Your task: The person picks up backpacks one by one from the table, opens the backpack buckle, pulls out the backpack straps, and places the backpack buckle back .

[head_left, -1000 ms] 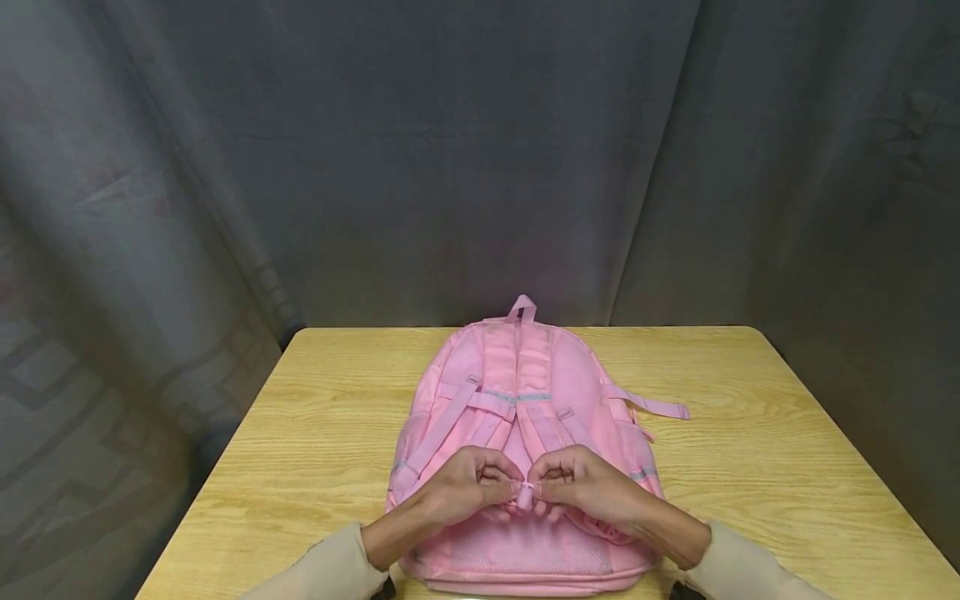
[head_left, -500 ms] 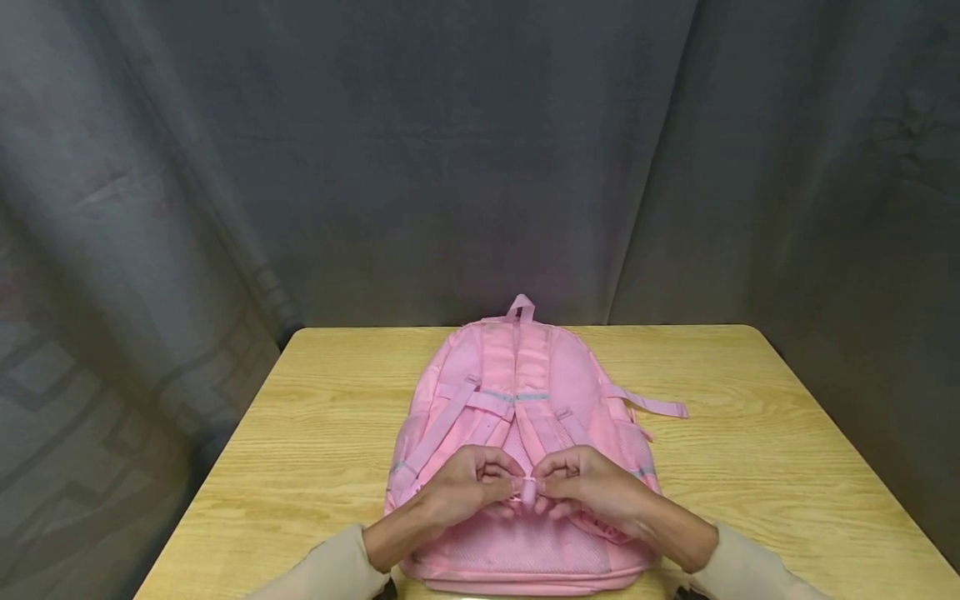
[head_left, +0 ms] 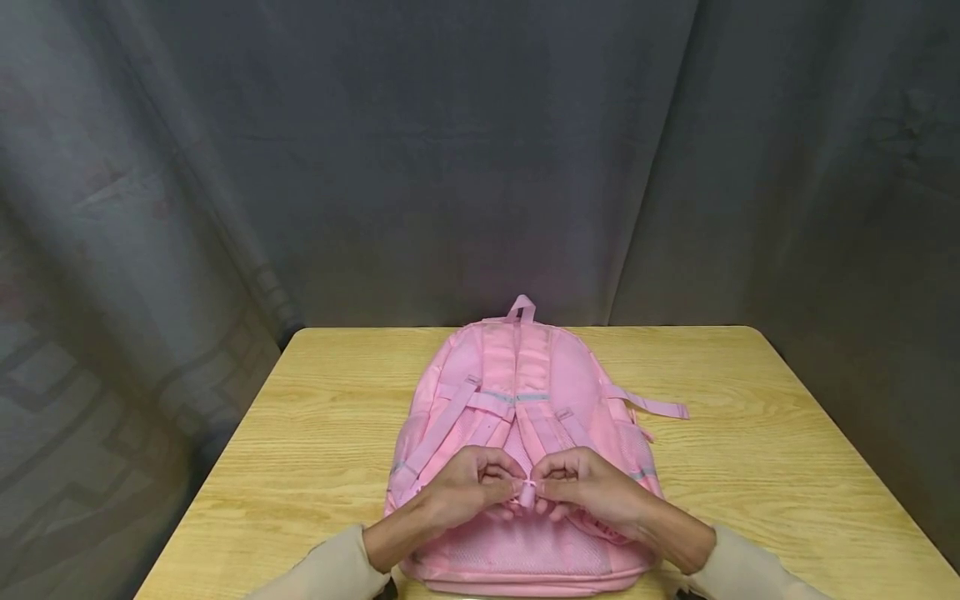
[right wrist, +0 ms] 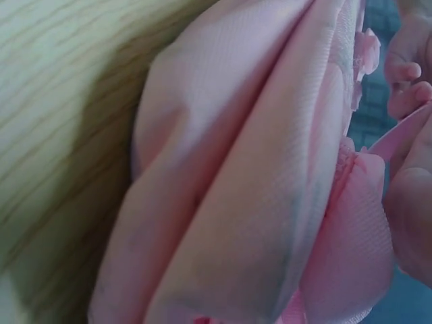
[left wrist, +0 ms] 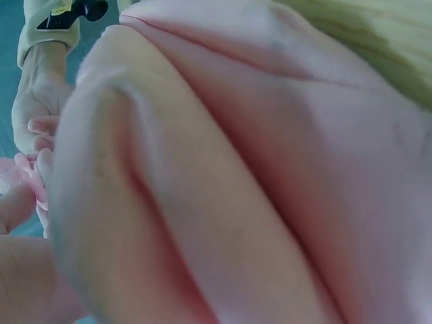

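Note:
A pink backpack (head_left: 536,554) lies on the table with its shoulder straps facing up. Over its lower middle, both hands meet at a small pink buckle (head_left: 528,483), from which a short end of webbing (head_left: 527,497) hangs. My left hand (head_left: 474,485) pinches the buckle's left side between thumb and fingers. From the other side my right hand (head_left: 588,487) pinches it the same way. In the left wrist view the pink plastic buckle (left wrist: 30,177) shows at the left edge, partly hidden by fingers. Backpack fabric (right wrist: 229,202) fills most of the right wrist view.
The wooden table (head_left: 322,417) extends on both sides of the backpack. A loose pink strap (head_left: 651,407) sticks out from the bag's right side, and a carry loop (head_left: 522,308) stands at its top. A grey curtain (head_left: 465,167) hangs behind the table.
Both hands stay in nearly the same place. The buckle and its hanging webbing have shifted very slightly between the fingers.

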Demonstrator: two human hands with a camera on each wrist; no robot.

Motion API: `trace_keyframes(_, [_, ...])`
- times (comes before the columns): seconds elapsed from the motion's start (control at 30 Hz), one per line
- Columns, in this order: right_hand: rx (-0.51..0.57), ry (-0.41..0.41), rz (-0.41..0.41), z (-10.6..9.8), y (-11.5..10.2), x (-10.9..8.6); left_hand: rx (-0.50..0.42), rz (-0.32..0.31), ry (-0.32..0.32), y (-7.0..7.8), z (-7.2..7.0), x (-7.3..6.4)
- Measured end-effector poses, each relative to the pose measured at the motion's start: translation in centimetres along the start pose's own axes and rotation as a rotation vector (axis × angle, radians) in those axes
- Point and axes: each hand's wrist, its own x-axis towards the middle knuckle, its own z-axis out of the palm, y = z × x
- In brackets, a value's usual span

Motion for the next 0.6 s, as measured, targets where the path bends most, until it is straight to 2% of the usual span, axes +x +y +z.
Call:
trace_keyframes(0.17, [-0.043, -0.009, -0.046, -0.12, 0.21, 0.07, 0.008, -0.008, 0.005, 0.18, 0.09, -0.1])
trace_keyframes(0.37, [-0.083, -0.024, -0.064, -0.16, 0.16, 0.08, 0.016, -0.008, -0.002, 0.11, 0.07, -0.17])
trace_keyframes(0.6, [-0.043, 0.008, 0.025, -0.07, -0.13, -0.05, -0.009, -0.011, -0.027, 0.04, -0.05, -0.3])
